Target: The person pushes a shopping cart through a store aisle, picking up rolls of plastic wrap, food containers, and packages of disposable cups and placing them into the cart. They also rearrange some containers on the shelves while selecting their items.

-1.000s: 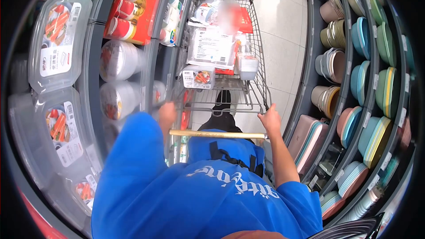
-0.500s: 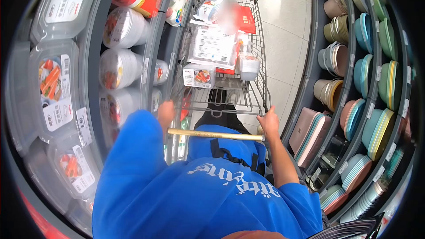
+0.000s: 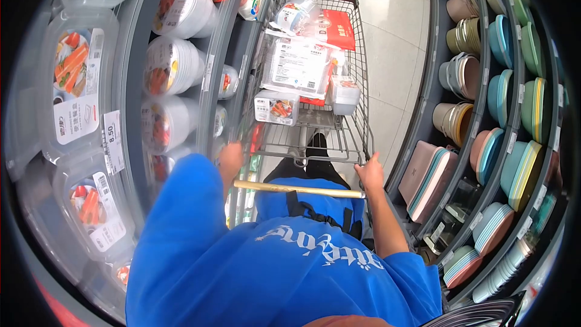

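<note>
My right hand is closed around the rear right corner of a wire shopping cart. At the rear left side of the cart, my left hand is curled on the frame, its fingers partly hidden. A tan bar crosses just in front of my body, below both hands. Inside the cart lie a large clear-wrapped pack with a white label, a red packet, a round wrapped pack, and boxed clear containers with food pictures. Another small container pack stands at the right.
Close on my left, a shelf holds clear lidded containers and stacked round tubs. On the right, shelves carry colored bowls, buckets and flat pink boards. Pale floor tiles run between cart and right shelf.
The left shelf's containers and price tag have shifted up in view, and the right shelf slightly up too. The cart appears a little farther right. Both hands stay at its rear sides.
</note>
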`<control>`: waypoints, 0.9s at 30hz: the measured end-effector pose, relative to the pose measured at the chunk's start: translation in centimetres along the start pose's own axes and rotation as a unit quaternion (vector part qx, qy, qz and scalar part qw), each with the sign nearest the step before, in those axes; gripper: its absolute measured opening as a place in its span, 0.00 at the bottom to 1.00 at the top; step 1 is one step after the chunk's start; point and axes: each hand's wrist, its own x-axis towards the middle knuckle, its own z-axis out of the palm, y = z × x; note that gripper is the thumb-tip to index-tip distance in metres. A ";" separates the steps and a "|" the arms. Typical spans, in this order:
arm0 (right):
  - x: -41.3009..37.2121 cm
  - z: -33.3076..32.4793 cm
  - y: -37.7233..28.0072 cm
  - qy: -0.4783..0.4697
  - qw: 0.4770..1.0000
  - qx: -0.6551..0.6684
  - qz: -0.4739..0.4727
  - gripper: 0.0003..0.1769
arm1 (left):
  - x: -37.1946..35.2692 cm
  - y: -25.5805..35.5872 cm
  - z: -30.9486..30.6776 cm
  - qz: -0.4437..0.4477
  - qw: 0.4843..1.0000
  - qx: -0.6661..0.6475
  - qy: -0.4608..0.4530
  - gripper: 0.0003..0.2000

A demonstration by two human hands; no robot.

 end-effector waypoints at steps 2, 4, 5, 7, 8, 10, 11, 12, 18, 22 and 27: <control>-0.4 1.0 0.7 0.006 1.000 0.002 -0.006 0.44 | -0.7 -0.5 0.9 0.006 1.000 -0.002 0.003 0.12; -1.1 1.3 1.2 0.011 1.000 0.005 -0.009 0.44 | -1.3 -0.7 1.5 0.006 1.000 -0.002 -0.007 0.12; -1.4 1.5 1.3 0.013 1.000 0.006 -0.012 0.45 | -1.7 -0.9 1.9 0.004 1.000 -0.005 -0.008 0.12; -2.4 1.2 1.3 0.006 1.000 0.010 -0.009 0.46 | -3.2 -0.1 1.0 0.000 1.000 -0.011 -0.007 0.12; -3.0 1.2 1.2 0.003 1.000 0.013 -0.006 0.47 | -3.7 -0.4 1.5 0.001 1.000 -0.016 -0.008 0.12; -3.9 1.5 1.7 0.000 1.000 0.008 -0.007 0.47 | -4.5 -0.7 2.1 0.005 1.000 -0.023 -0.006 0.12; -4.3 1.6 2.0 0.001 1.000 0.006 -0.007 0.47 | -4.9 -0.8 2.4 0.002 1.000 -0.025 -0.006 0.12; -4.7 1.8 2.3 0.002 1.000 0.003 -0.009 0.48 | -5.5 -0.9 2.7 0.000 1.000 -0.027 -0.007 0.12; -7.2 3.8 4.1 0.009 1.000 -0.002 -0.006 0.47 | -8.8 -1.6 4.2 0.012 0.999 -0.029 0.014 0.12; -9.2 4.7 5.0 -0.007 1.000 0.000 0.008 0.46 | -11.2 -2.1 5.6 0.029 0.997 -0.028 0.066 0.08; -11.6 5.2 6.0 -0.009 1.000 -0.004 0.006 0.45 | -13.7 -2.6 6.6 0.023 0.998 -0.022 0.059 0.08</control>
